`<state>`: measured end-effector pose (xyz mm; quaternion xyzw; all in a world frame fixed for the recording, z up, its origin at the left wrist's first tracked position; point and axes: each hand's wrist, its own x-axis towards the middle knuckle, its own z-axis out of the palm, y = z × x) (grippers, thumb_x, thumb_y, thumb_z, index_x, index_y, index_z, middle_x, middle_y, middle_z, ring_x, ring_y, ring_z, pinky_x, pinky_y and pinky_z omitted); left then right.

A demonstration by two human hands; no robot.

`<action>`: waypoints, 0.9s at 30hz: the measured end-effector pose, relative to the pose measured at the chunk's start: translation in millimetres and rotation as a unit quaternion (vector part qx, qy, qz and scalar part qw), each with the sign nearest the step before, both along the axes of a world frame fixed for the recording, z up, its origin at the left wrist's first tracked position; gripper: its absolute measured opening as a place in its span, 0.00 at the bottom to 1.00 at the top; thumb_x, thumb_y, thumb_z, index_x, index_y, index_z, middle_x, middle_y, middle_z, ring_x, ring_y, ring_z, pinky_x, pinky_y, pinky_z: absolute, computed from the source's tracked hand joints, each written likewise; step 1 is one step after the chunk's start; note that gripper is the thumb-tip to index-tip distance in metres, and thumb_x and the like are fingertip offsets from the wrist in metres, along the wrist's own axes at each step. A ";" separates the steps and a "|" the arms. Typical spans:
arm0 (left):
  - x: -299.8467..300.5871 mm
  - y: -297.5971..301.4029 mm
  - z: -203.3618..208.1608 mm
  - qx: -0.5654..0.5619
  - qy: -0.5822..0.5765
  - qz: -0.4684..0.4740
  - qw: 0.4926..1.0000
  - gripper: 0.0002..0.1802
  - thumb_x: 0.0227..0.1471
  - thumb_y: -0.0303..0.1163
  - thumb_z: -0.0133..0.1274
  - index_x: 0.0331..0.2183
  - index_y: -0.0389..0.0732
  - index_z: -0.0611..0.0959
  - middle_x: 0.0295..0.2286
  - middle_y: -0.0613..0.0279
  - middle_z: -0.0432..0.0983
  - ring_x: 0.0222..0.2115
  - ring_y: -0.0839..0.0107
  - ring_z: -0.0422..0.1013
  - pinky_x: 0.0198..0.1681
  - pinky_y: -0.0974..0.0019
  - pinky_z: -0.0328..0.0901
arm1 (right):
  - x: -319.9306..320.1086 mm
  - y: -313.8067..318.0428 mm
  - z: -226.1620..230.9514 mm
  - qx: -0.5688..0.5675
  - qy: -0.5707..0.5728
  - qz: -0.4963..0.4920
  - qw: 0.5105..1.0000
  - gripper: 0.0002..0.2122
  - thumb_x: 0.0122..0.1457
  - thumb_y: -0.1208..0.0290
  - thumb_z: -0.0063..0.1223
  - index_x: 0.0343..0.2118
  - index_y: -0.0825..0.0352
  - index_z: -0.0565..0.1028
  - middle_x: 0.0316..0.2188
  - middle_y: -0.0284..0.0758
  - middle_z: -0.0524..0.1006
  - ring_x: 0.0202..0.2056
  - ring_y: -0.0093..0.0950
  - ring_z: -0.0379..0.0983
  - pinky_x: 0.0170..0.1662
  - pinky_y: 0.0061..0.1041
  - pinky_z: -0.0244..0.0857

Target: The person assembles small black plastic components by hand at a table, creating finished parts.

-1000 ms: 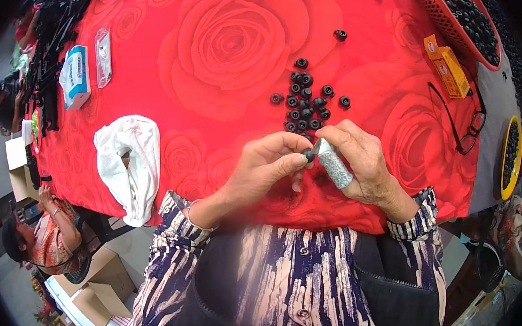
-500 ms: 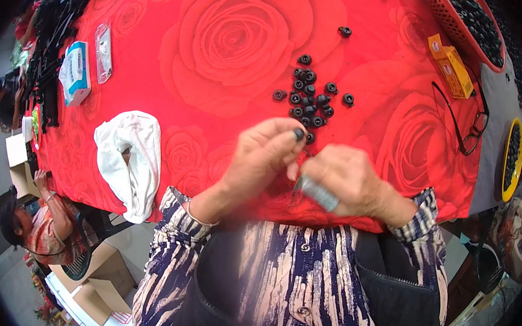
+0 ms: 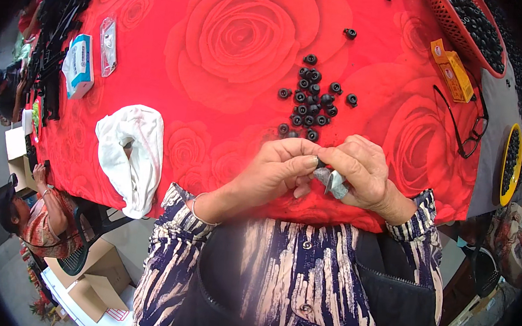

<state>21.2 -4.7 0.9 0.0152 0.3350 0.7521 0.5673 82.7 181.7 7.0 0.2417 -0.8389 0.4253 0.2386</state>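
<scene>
My left hand (image 3: pixel 279 167) is closed, with a small black round part (image 3: pixel 320 162) pinched at its thumb and fingertips. The part is mostly hidden by the fingers. My right hand (image 3: pixel 361 174) meets the left fingertips and grips a small blade-like tool (image 3: pixel 330 182) with a grey wrapping. Its thin edge shows beneath the fingers, while the rest is covered by the palm. Just beyond both hands lies a loose group of small black ringed parts (image 3: pixel 311 99), several of them touching one another, on the red rose-patterned tablecloth (image 3: pixel 234 32).
On the left lie a white cloth (image 3: pixel 150 154), a tissue pack (image 3: pixel 80 66) and a clear plastic case (image 3: pixel 107 47). Toward the right are a yellow box (image 3: pixel 455 74), eyeglasses (image 3: pixel 473 134), a red basket (image 3: pixel 446 24) of black parts and a yellow bowl (image 3: pixel 504 194). Another person (image 3: pixel 51 217) sits at left.
My hands have come together, with the left moving slightly right and nearer to me. The right hand has turned, exposing the tool's edge. More parts at the group's near side now show.
</scene>
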 end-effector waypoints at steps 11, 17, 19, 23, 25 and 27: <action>-0.1 -0.9 -0.5 0.024 0.016 -0.012 1.000 0.11 0.56 0.30 0.47 0.39 0.33 0.75 0.28 0.61 0.74 0.21 0.78 0.67 0.19 0.75 0.61 | 1.7 -1.7 -2.8 -0.023 0.012 0.004 1.000 0.19 0.39 0.76 0.60 0.37 0.72 0.72 0.21 0.35 0.69 0.19 0.28 0.66 0.19 0.27 0.57; -2.9 0.7 5.5 -0.030 0.072 0.003 0.997 0.11 0.55 0.31 0.49 0.38 0.33 0.75 0.27 0.64 0.71 0.21 0.78 0.66 0.20 0.75 0.62 | -6.0 14.6 14.3 -0.074 -0.144 0.011 0.987 0.14 0.45 0.74 0.57 0.36 0.70 0.69 0.23 0.37 0.69 0.22 0.33 0.67 0.23 0.28 0.60; -3.8 -0.4 5.6 -0.023 0.077 0.003 0.997 0.11 0.55 0.30 0.49 0.39 0.33 0.74 0.28 0.64 0.71 0.21 0.79 0.67 0.22 0.76 0.63 | -6.9 15.5 9.5 -0.073 -0.171 0.026 0.982 0.12 0.50 0.71 0.53 0.36 0.69 0.70 0.23 0.38 0.68 0.23 0.35 0.68 0.25 0.28 0.62; -6.5 -1.3 6.0 -0.034 0.110 -0.006 0.993 0.11 0.56 0.29 0.49 0.40 0.32 0.74 0.30 0.65 0.71 0.22 0.80 0.66 0.24 0.76 0.64 | -3.4 12.2 1.8 -0.042 -0.193 0.005 0.980 0.12 0.50 0.71 0.53 0.36 0.69 0.70 0.24 0.38 0.68 0.24 0.36 0.69 0.26 0.31 0.63; -4.7 -1.0 6.0 -0.040 0.114 0.004 0.993 0.11 0.56 0.29 0.49 0.40 0.32 0.74 0.31 0.64 0.71 0.22 0.80 0.67 0.24 0.76 0.64 | -3.8 12.4 2.7 -0.035 -0.206 -0.002 0.978 0.12 0.49 0.71 0.53 0.36 0.69 0.70 0.24 0.39 0.69 0.24 0.37 0.69 0.26 0.32 0.63; -4.3 -1.2 6.4 -0.047 0.120 0.013 0.992 0.12 0.56 0.29 0.49 0.40 0.32 0.74 0.31 0.64 0.71 0.23 0.80 0.67 0.24 0.76 0.64 | -3.2 12.1 1.2 -0.039 -0.203 -0.002 0.978 0.12 0.49 0.72 0.53 0.36 0.69 0.70 0.24 0.39 0.68 0.24 0.37 0.69 0.25 0.32 0.63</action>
